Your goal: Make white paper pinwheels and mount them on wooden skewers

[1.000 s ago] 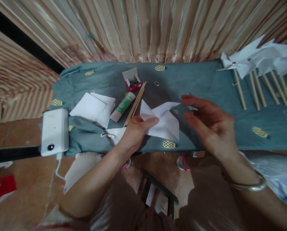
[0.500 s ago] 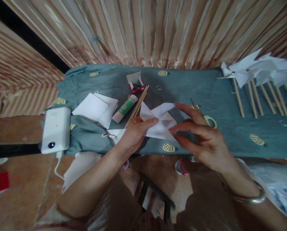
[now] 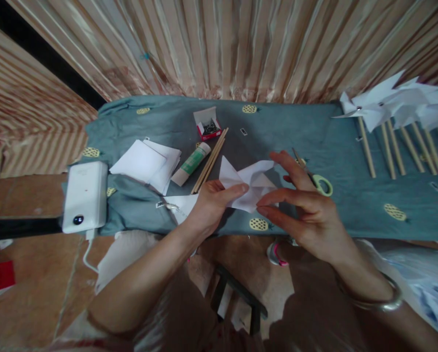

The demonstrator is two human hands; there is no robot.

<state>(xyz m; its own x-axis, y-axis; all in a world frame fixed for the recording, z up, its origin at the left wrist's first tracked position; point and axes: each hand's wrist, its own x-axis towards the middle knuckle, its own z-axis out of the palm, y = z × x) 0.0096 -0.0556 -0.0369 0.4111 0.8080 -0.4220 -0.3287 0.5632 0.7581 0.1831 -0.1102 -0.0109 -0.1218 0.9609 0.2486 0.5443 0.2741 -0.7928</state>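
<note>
A folded white paper shape (image 3: 249,182) lies over the near edge of a table under a teal cloth (image 3: 277,132). My left hand (image 3: 213,203) pinches its left side between thumb and fingers. My right hand (image 3: 302,205) grips its right flap with thumb and forefinger, the other fingers raised. Green-handled scissors (image 3: 316,178) lie just behind my right hand.
A stack of white paper squares (image 3: 145,164), a glue stick (image 3: 191,164), wooden sticks (image 3: 209,159) and a small red box of pins (image 3: 207,124) lie at the left. Several finished paper pinwheels on sticks (image 3: 395,122) lie at the right. A white power bank (image 3: 85,195) sits on a black bar at the left edge.
My right hand came in from the right and took hold of the paper's right flap, uncovering the scissors behind it. The paper is folded in more. My left hand has kept its grip.
</note>
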